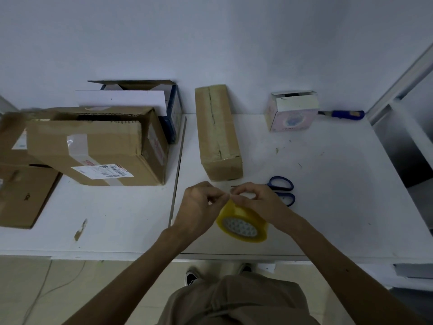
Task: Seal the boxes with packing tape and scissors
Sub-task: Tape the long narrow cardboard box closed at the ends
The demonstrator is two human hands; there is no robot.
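White table, both hands' fingertips pinching tape roll

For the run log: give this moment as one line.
both hands picking tape end | tape roll held | scissors on table

dim, bluish light is washing evenly over the white desk, casting only soft shadows. wide-angle distortion is bending the desk's edges. the cardboard flap at the left edge is blurring.
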